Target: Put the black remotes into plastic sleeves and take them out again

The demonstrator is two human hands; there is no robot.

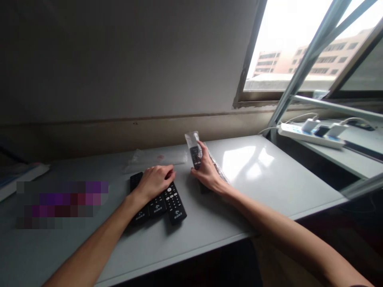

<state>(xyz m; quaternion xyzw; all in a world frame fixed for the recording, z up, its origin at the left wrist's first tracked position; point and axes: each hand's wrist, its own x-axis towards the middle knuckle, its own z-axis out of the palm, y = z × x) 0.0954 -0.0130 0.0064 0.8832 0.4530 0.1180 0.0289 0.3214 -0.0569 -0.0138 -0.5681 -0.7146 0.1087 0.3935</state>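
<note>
Three black remote controls lie side by side on the grey table: a left remote control (pixel 140 215), a middle remote control (pixel 157 208) and a right remote control (pixel 176 211). My left hand (pixel 156 180) rests over their upper ends with its fingers curled in; whatever they may hold is hidden. To the right, my right hand (pixel 207 169) is closed around a remote control (pixel 195 153) in a clear plastic sleeve, thumb on the near side. Beneath that hand are more clear plastic and a dark item, mostly covered.
Flat clear plastic bags (pixel 158 158) lie by the wall. A white power strip (pixel 311 135) with plugged-in chargers sits on a surface to the right, beside a metal frame (pixel 305 67) and a window. A book-like item (pixel 24 177) lies far left, near a pixelated patch.
</note>
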